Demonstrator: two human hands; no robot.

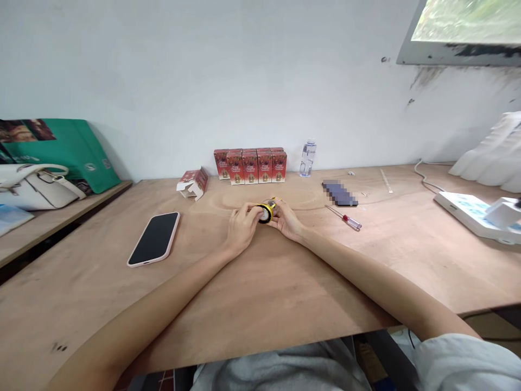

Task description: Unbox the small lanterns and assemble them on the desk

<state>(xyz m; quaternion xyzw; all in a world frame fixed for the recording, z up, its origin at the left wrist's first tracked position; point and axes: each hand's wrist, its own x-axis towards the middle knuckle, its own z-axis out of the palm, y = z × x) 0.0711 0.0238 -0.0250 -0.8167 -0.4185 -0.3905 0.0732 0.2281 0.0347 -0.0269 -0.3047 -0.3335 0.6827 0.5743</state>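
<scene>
Both hands hold a small gold lantern (266,213) just above the middle of the table. It is tilted, with its round black-rimmed base and pale centre facing me. My left hand (241,229) is closed on the base side, its thumb and fingers at the rim. From the other side, my right hand (288,221) grips the lantern's clear and gold body. Fingers partly cover the lantern, so its far side is hidden. Right of my right hand lies a screwdriver (350,221) with a red and clear handle.
Several red boxes (251,167) stand by the wall, with an opened box (192,183) to their left and a clear bottle (308,158) to their right. A phone (154,239) lies left, a dark pixelated item (341,194) right. A power strip (472,214) sits far right, a white handbag (38,187) far left.
</scene>
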